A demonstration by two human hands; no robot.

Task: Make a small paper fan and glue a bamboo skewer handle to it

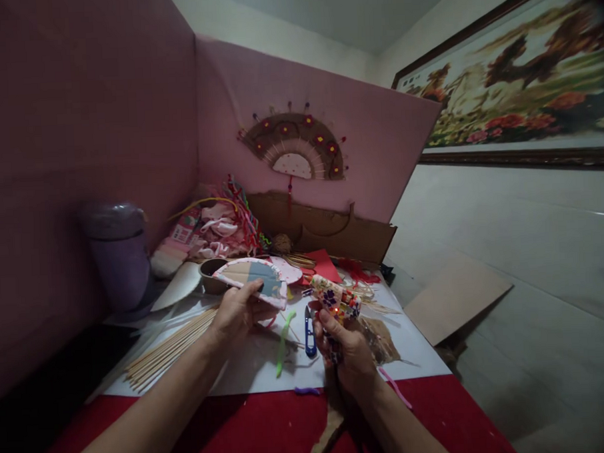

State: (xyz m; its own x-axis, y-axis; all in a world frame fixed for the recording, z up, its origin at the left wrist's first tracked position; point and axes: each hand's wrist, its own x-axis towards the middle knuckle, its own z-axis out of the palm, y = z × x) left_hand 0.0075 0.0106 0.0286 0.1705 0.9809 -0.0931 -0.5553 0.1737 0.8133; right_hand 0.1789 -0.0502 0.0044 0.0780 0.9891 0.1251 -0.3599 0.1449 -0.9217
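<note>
My left hand (238, 311) pinches a half-round paper fan piece (251, 275) with a pink dotted rim and tan and blue panels, held tilted just above the table. My right hand (345, 350) is wrapped round the grip of a flower-patterned glue gun (338, 300). The gun's nozzle points left toward the fan piece, and a small red light glows on its body. Between the two hands lie small blue thread snips (309, 333) and a green pipe cleaner (283, 344) on white paper (248, 369).
A bundle of bamboo skewers (170, 346) lies at the left. A lilac lidded cup (117, 251) stands by the pink wall. Pipe cleaners and packets (221, 220) pile at the back, with cardboard cut-outs (327, 229). A finished brown fan (294, 147) hangs above. Red cloth (241, 429) covers the near edge.
</note>
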